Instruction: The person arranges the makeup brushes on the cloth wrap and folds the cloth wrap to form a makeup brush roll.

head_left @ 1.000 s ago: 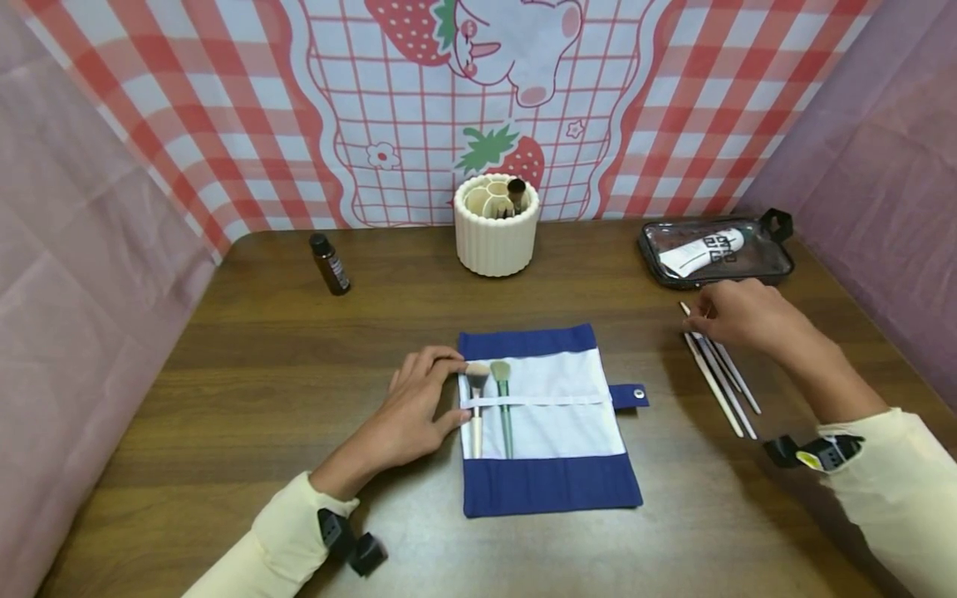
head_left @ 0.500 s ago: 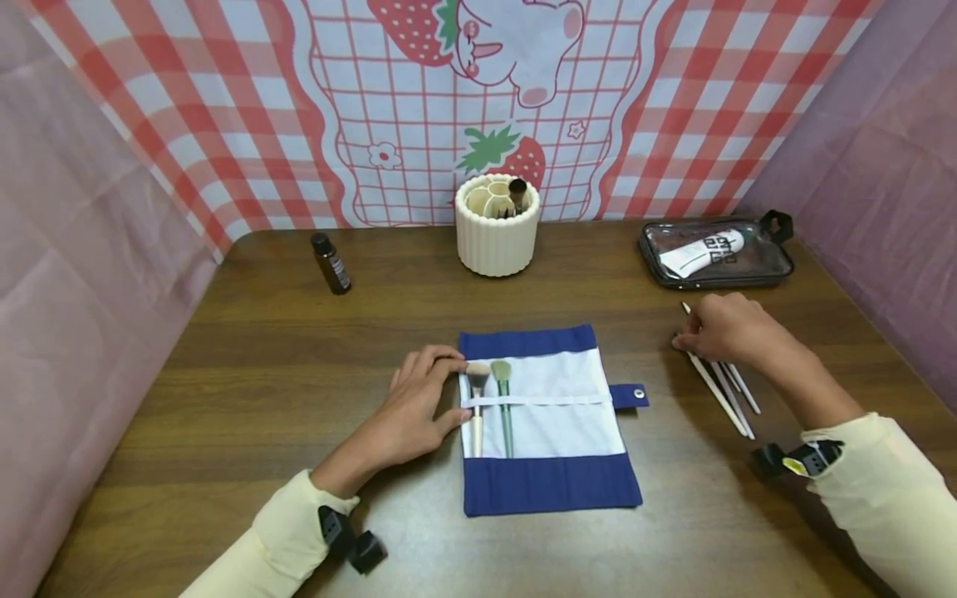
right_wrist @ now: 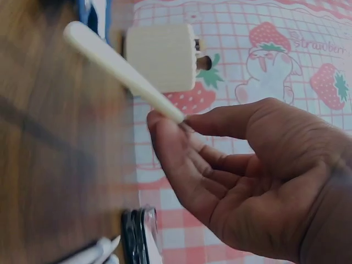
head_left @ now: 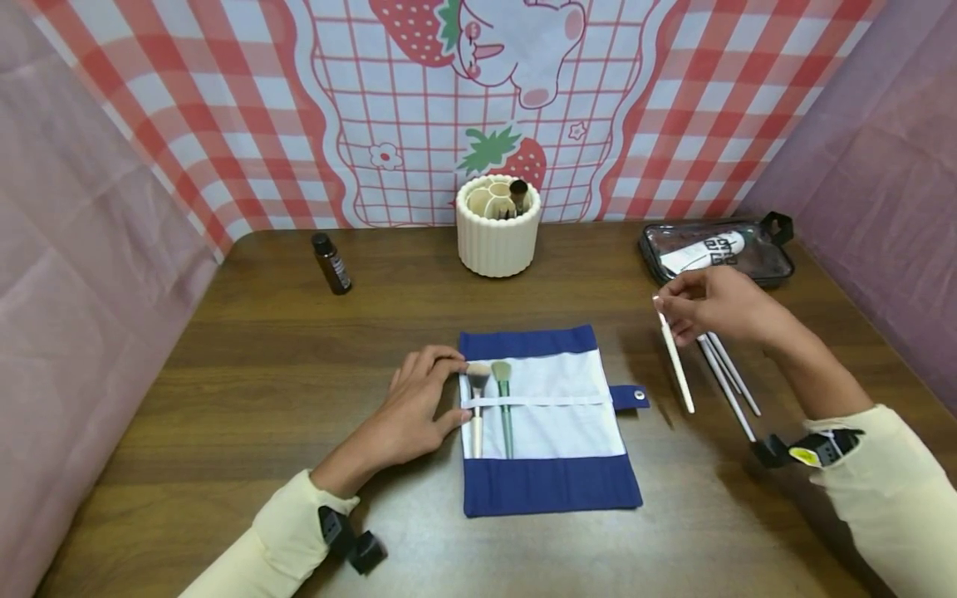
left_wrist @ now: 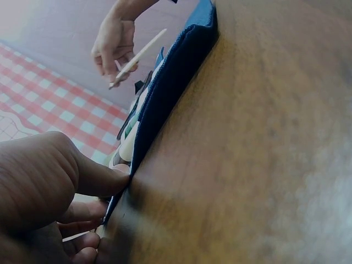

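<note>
In the head view, a blue-and-white brush roll (head_left: 549,486) lies unfolded on the table. A beige-tipped makeup brush (head_left: 477,382) and a green makeup brush (head_left: 505,419) sit under its elastic, at the left side. My left hand (head_left: 411,407) rests at the roll's left edge, thumb and fingertips touching the cloth. To the right, my right hand (head_left: 721,307) pinches a slim white-handled makeup brush (right_wrist: 124,71) near its thin end, the handle pointing down above the table. Its tip is mostly hidden by the fingers. More slender brushes (head_left: 727,388) lie below that hand.
A cream ribbed holder (head_left: 497,245) with brushes inside stands at the back. Left of it is a small dark bottle (head_left: 331,264). A clear black-edged pouch (head_left: 766,262) with a white tube (head_left: 703,253) lies behind my right hand. Fabric encloses the table's back and sides.
My right hand has picked the white-handled brush off the group on the table and lifted it slightly up and left. The left hand and the roll have stayed put.
</note>
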A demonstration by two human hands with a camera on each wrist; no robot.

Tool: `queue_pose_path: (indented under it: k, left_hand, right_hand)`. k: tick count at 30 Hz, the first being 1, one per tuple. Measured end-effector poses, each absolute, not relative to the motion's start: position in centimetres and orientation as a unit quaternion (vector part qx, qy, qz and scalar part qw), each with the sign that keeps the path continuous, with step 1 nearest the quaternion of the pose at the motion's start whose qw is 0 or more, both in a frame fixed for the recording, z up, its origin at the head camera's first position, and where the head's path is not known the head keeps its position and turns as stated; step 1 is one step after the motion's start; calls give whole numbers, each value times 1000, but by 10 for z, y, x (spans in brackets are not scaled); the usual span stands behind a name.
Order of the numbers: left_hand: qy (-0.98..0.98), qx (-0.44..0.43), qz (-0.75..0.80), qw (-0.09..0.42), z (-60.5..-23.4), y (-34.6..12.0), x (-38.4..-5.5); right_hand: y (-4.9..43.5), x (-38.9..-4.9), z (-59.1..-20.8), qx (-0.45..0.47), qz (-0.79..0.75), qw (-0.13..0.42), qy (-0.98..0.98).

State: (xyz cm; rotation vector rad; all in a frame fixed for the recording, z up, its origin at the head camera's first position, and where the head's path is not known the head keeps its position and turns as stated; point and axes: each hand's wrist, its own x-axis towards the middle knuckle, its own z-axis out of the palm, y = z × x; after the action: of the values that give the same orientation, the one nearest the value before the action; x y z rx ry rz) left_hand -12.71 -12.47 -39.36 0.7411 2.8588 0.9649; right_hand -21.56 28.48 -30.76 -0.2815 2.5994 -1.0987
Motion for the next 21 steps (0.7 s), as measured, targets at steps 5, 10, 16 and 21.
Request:
queue_pose_path:
  k: [5, 10, 16, 21]
  left_hand:
    - [920, 239, 310, 16, -394, -125, -127]
    - [920, 241, 310, 14, -395, -125, -127]
    - [920, 243, 308, 12, -396, -126, -128]
    - [919, 244, 309, 12, -396, -125, -128]
  right_hand:
    - [273, -220, -304, -118, -429, 117, 888]
    - [255, -222, -304, -104, -489, 79, 863]
    - [234, -228, -308, -114, -557, 69, 820]
    - [216, -234, -311, -128, -568, 76, 809]
